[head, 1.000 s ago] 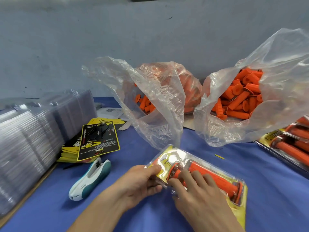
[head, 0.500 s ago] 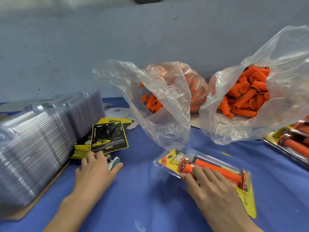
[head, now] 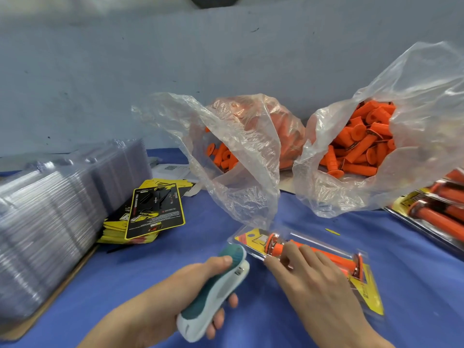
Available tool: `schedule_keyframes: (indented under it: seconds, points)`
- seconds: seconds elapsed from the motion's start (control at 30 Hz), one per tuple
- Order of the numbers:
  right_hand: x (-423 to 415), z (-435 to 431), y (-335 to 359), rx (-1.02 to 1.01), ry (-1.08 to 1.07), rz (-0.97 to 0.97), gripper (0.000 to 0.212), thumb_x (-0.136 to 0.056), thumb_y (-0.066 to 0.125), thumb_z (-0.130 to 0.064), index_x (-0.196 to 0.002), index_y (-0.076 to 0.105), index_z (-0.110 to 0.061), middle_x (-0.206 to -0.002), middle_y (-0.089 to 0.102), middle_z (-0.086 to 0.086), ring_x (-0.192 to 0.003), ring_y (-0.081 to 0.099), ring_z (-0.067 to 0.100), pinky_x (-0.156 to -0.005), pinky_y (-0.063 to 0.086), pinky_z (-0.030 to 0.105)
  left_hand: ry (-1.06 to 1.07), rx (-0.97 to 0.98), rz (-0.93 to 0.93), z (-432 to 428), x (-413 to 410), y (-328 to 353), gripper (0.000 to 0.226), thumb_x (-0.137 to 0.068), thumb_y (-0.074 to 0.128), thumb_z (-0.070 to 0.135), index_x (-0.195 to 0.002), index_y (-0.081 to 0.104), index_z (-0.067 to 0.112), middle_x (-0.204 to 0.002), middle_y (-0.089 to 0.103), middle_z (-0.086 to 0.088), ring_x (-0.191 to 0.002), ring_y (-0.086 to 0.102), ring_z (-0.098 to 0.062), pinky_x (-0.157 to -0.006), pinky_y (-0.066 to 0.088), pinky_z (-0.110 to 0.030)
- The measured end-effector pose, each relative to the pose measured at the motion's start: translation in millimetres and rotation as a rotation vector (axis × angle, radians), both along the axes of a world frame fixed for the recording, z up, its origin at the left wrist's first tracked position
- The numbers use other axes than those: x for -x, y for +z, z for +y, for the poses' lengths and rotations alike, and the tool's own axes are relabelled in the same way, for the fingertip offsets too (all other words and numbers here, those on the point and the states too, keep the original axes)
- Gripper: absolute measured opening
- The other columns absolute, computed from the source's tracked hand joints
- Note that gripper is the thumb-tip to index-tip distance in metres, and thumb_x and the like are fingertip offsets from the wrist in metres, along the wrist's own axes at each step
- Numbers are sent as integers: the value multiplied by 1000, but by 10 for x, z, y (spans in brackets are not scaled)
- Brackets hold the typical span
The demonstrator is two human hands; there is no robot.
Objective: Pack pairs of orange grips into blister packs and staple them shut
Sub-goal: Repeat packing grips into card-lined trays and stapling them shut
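A clear blister pack (head: 253, 238) with a yellow card and orange grips (head: 326, 256) inside lies on the blue cloth in front of me. My right hand (head: 316, 285) presses flat on it with straight fingers. My left hand (head: 190, 287) grips a white and teal stapler (head: 216, 290), thumb on top, with its nose right at the pack's near left edge. Two clear bags of loose orange grips (head: 359, 146) stand behind, the left bag (head: 241, 151) partly hiding its contents.
A tall stack of empty clear blister shells (head: 50, 217) fills the left side. Yellow and black insert cards (head: 153, 209) lie piled beside it. Finished packs (head: 437, 212) lie at the right edge. A grey wall runs behind the table.
My left hand picked the stapler up from beside the cards and brought it right, up to the pack's edge. My right hand stayed pressing on the pack.
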State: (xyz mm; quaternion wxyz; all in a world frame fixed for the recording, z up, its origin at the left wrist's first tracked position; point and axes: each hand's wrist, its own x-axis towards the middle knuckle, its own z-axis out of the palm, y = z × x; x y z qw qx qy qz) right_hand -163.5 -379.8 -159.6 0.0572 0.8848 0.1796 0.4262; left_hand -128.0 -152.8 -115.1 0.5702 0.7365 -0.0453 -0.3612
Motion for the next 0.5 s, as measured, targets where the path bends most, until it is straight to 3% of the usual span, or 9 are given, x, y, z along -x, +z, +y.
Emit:
schedule_keyframes:
  seconds: [0.2, 0.37, 0.5]
  points:
    - [-1, 73, -39, 25, 22, -20, 27, -89, 42, -3, -79, 62, -19, -77, 53, 4, -61, 48, 26, -52, 44, 38, 107, 101, -12, -205, -17, -85, 68, -70, 63, 75, -88, 74, 10, -87, 66, -22, -62, 58, -29, -57, 50, -29]
    - [-6, 104, -91, 38, 40, -35, 44, -99, 27, -4, -76, 60, -20, -75, 52, 3, -60, 48, 24, -51, 45, 37, 140, 120, -11, -287, -42, -113, 67, -69, 65, 76, -86, 76, 12, -86, 67, -18, -62, 59, -28, -57, 51, -30]
    - [-17, 128, -131, 41, 66, -42, 44, -101, 28, -7, -75, 61, -21, -74, 53, 1, -60, 48, 22, -51, 45, 35, 180, 180, 39, -341, -77, -138, 57, -78, 62, 67, -86, 77, 13, -87, 69, -13, -58, 59, -23, -50, 50, -29]
